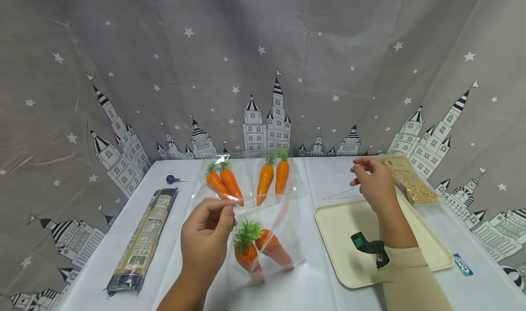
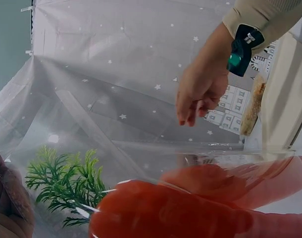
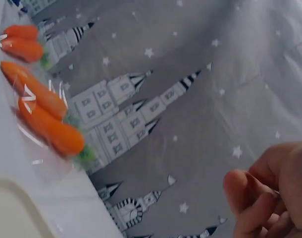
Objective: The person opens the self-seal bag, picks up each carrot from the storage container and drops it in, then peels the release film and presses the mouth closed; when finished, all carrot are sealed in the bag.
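Observation:
My left hand (image 1: pixel 209 238) pinches the top edge of a clear plastic bag (image 1: pixel 287 247) between thumb and fingers. Inside that bag are two orange carrots (image 1: pixel 273 247) with a green leafy top (image 2: pixel 67 178), seen close up in the left wrist view. My right hand (image 1: pixel 376 183) is raised above the far part of a cream tray (image 1: pixel 341 229). Its fingers (image 3: pixel 260 208) are loosely bent, and nothing shows between them. Behind the held bag, two pairs of carrots, a left pair (image 1: pixel 223 183) and a right pair (image 1: pixel 273 178), lie in clear plastic on the white table.
On the left lies a long dark-ended printed package (image 1: pixel 144 238), with a small purple-handled pointed tool (image 1: pixel 172 179) behind it. A bag of yellow grains (image 1: pixel 415 178) lies beyond the tray. A small blue-green packet (image 1: pixel 463 264) is right of the tray. A grey patterned curtain (image 1: pixel 328 50) hangs behind.

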{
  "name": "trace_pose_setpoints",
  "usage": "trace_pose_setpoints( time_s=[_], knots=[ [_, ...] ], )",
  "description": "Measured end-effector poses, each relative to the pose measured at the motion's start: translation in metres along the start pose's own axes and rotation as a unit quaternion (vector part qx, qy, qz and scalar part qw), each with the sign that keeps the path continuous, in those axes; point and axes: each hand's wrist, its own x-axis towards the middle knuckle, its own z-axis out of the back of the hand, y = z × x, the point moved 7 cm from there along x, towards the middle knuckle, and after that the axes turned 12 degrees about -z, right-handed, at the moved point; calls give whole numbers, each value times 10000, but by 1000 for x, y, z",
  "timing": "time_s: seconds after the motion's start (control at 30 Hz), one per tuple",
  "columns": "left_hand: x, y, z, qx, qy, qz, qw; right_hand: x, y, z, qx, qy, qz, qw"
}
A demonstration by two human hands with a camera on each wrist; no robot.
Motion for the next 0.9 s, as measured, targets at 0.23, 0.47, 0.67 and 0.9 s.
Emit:
trace_pose_setpoints(
  time_s=[0.23,0.47,0.67,0.9],
  knots=[
    [0,0,0,-3,-18,-7,10000,-43,42,-45,-237,1648,1232,9783],
    [0,1,1,22,-44,-89,9999,-87,68,-89,465,2773,1628,9457],
    [-2,4,4,66,-150,-151,9998,-102,73,-97,739,2642,1648,9474],
    [-2,6,9,178,-161,-94,9997,-107,77,-93,710,2264,1902,9527]
  ],
)
